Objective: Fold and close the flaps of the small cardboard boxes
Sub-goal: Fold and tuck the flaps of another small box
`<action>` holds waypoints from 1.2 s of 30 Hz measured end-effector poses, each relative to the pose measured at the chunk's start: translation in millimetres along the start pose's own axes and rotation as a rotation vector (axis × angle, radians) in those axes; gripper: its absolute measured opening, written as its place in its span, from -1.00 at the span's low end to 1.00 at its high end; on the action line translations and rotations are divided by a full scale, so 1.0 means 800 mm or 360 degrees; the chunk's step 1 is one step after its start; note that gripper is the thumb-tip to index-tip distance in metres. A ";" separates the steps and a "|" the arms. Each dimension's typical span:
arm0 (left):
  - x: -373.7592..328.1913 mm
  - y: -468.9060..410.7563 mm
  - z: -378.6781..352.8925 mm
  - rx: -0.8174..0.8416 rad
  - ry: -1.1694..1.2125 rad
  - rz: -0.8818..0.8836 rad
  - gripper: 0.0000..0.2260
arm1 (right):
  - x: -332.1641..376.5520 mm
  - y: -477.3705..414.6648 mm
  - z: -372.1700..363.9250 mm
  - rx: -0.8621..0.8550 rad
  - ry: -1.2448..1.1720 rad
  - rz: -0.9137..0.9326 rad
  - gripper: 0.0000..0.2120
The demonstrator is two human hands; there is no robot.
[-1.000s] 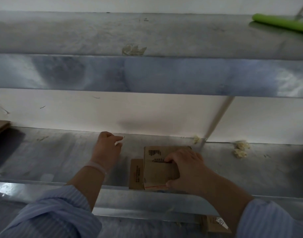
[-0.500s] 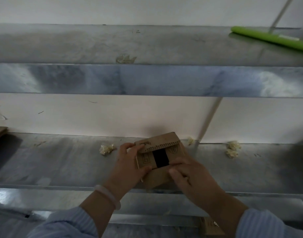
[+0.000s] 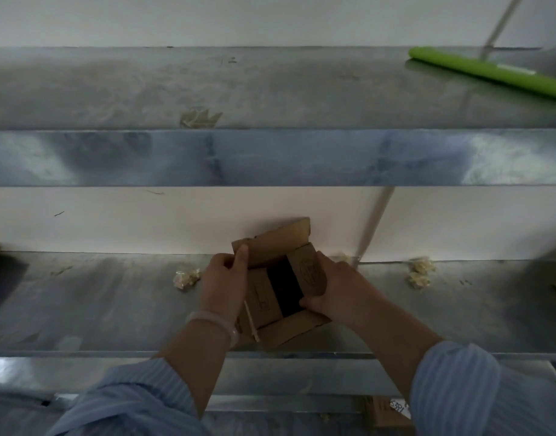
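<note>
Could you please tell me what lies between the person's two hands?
The small cardboard box, flaps open, gripped by left hand and right hand; head view shows it.

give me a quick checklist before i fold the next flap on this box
1. Grip: left hand and right hand hold the box from either side: ok.
2. Side flaps closed: they lean inward with a dark gap between them: not ok.
3. Far flap down: it stands up: not ok.
4. Near flap down: it splays outward: not ok.
5. Inside of the box: too dark: cannot tell.
6. Paper scrap on the shelf lies apart from the box: ok.
</note>
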State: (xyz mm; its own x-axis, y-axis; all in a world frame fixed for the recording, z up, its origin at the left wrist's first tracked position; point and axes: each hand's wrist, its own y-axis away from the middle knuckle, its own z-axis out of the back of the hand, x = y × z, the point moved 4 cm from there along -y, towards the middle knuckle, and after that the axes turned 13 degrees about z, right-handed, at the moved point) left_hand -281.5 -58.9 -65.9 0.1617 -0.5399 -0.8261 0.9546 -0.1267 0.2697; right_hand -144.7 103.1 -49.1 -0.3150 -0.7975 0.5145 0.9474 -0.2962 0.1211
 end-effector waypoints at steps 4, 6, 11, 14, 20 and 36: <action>0.006 0.020 -0.015 0.0153 -0.0299 -0.0075 -0.38 | -0.001 -0.009 -0.009 -0.0066 0.0031 -0.0122 -0.23; 0.020 0.029 -0.026 0.0234 -0.0407 -0.0050 -0.10 | 0.005 -0.010 -0.009 -0.0111 0.0134 -0.0167 -0.28; 0.025 0.029 -0.013 0.0318 -0.0123 -0.0156 0.09 | 0.008 0.010 0.004 -0.0195 -0.0006 -0.0193 -0.51; 0.006 0.042 -0.010 0.0231 -0.0141 -0.0258 0.22 | 0.018 0.028 0.005 -0.0282 -0.0163 -0.0119 -0.61; 0.004 0.049 -0.006 0.0214 -0.0157 -0.0448 0.20 | 0.019 0.056 0.007 -0.0380 -0.0511 -0.0032 -0.90; 0.051 0.077 0.012 0.0750 -0.0837 -0.1256 -0.36 | -0.070 0.091 -0.036 -0.0126 -0.1756 -0.0476 -0.60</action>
State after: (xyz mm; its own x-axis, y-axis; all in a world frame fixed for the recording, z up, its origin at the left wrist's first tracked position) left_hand -218.6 -96.5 -78.3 -0.6985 -0.4418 -0.5630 0.5299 -0.8480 0.0080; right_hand -59.6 110.8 -93.2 -0.2695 0.1949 0.9431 0.8243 -0.4597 0.3305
